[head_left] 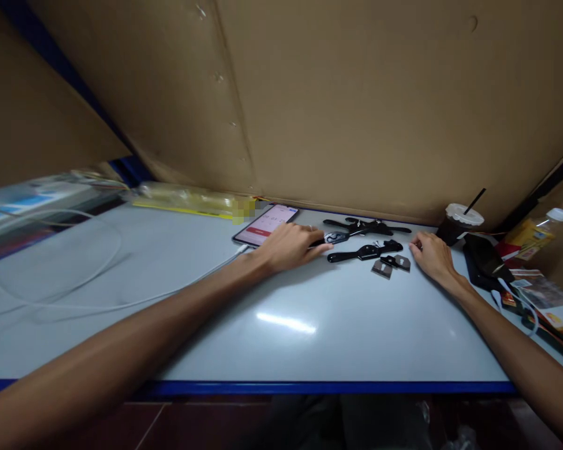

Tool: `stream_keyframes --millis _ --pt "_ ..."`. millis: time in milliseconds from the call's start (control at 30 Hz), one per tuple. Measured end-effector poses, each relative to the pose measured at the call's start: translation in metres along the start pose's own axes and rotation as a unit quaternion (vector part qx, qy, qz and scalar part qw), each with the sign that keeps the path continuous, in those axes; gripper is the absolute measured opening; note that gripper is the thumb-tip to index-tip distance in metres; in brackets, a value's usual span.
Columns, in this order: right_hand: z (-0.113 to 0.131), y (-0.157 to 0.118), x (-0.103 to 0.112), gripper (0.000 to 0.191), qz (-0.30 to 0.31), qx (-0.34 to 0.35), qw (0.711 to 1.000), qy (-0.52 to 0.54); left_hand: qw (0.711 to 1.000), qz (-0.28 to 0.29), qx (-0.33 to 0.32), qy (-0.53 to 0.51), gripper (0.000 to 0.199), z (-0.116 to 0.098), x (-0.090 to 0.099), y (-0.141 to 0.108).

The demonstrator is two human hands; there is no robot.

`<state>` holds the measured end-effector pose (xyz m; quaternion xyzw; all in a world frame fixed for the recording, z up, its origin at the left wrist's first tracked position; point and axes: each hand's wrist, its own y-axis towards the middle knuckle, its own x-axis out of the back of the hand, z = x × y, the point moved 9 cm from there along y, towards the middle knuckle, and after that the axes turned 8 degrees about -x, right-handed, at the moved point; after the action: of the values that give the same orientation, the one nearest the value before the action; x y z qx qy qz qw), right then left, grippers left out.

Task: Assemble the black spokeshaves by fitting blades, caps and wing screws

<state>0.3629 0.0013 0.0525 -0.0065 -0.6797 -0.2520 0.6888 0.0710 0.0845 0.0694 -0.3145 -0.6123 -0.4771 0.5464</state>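
My left hand (pixel 294 245) is closed round the end of a black-handled tool (pixel 336 237), its thumb below the handle. Beyond that tool, another black two-handled metal tool (pixel 379 227) lies near the back panel. A second black two-handled tool (pixel 368 252) rests in front of them. Two flat grey metal blades (pixel 382 269) and a small black piece (pixel 393 260) sit close by. To the right of these parts, my right hand (pixel 433 255) rests on the table with its fingers curled together and nothing visible in them.
A phone (pixel 268 225) with a white cable (pixel 169 292) lies beside my left hand. Behind my right hand is a lidded cup (pixel 459 222) with a straw. A bottle (pixel 537 234), dark devices (pixel 485 259) and a box (pixel 550 300) crowd the right side. Cardboard (pixel 356 112) stands behind.
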Motion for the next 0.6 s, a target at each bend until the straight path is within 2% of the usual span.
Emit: stream_keyframes --millis 67,167,300,400,467,600 --pt "-0.001 0.001 -0.003 0.034 0.003 -0.001 1.0 -0.006 1.0 0.014 0.003 0.003 0.049 0.016 -0.005 0.0" --pt "-0.001 0.002 -0.004 0.035 0.0 0.0 1.0 -0.012 1.0 0.027 -0.006 -0.003 0.05 0.027 -0.015 0.0" --pt "-0.003 0.003 -0.003 0.035 -0.008 0.007 1.0 -0.018 0.999 0.029 -0.013 -0.02 0.049 0.026 -0.025 0.001" --pt "-0.001 0.001 -0.002 0.035 -0.011 0.018 1.0 -0.023 0.999 0.033 -0.014 -0.033 0.039 0.023 -0.029 0.003" --pt "0.003 -0.002 0.0 0.035 -0.014 0.028 0.999 -0.025 0.999 0.033 -0.009 -0.04 0.033 0.023 -0.031 0.004" --pt "0.016 -0.006 0.007 0.034 -0.016 0.058 0.998 -0.023 0.998 0.027 0.003 -0.053 0.035 0.024 -0.032 0.005"
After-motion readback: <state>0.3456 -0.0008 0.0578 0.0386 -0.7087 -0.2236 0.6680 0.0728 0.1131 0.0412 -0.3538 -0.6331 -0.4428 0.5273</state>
